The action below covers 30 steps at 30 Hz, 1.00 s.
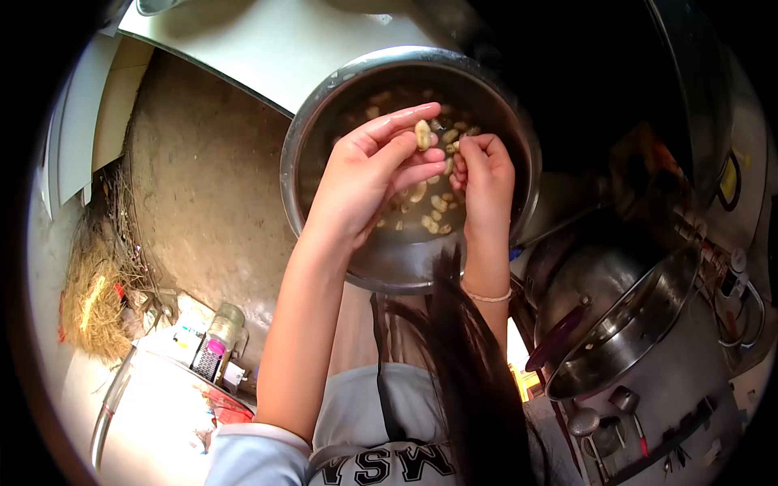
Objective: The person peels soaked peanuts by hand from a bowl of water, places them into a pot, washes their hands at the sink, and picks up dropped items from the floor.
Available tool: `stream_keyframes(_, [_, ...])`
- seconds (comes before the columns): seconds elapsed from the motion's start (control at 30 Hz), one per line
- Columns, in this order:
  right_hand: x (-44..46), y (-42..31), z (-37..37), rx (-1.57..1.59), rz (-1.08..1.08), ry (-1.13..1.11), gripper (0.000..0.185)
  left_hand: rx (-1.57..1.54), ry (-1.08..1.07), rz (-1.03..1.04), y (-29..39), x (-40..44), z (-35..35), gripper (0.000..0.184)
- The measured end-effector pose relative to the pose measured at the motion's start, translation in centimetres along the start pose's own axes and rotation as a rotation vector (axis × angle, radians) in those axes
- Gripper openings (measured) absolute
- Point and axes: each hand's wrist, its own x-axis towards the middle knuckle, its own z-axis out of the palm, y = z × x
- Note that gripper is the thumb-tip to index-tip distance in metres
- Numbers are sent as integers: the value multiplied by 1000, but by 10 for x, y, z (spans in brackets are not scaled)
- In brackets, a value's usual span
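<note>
A wide metal basin (pixel 296 174) holds cloudy water with several pale, unshelled peanuts (pixel 435 223) in it. Over the basin, my left hand (pixel 369 166) pinches one peanut (pixel 422 135) between thumb and fingers, with the index finger stretched out above it. Close by on the right, my right hand (pixel 486 174) is closed in a pinch, and a small pale peanut (pixel 455 147) shows at its fingertips. The two hands are near each other but apart. The curled fingers of the right hand hide part of what it holds.
A white surface (pixel 267 40) lies beyond the basin. To the right stand a large metal pan (pixel 624 324) and hanging utensils, including a skimmer (pixel 583 423). A glass jar (pixel 226 324) and a straw bundle (pixel 96 312) are at the left. Long dark hair hangs before the basin's near rim.
</note>
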Motion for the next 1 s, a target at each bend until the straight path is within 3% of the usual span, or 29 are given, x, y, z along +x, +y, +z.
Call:
stream_keyframes(0.33, [-3, 3, -1, 103, -27, 24, 10, -7, -189, 6, 24, -32, 23, 37])
stream_keyframes(0.77, [-1, 11, -1, 101, -21, 21, 10, 124, -93, 74, 21, -43, 31, 26])
stream_keyframes(0.87, [0, 11, 0, 83, -26, 18, 10, 208, -72, 80, 21, -41, 26, 34])
stream_keyframes(1.0, [1, 11, -1, 50, -18, 23, 10, -51, -29, 40, 23, -40, 31, 52])
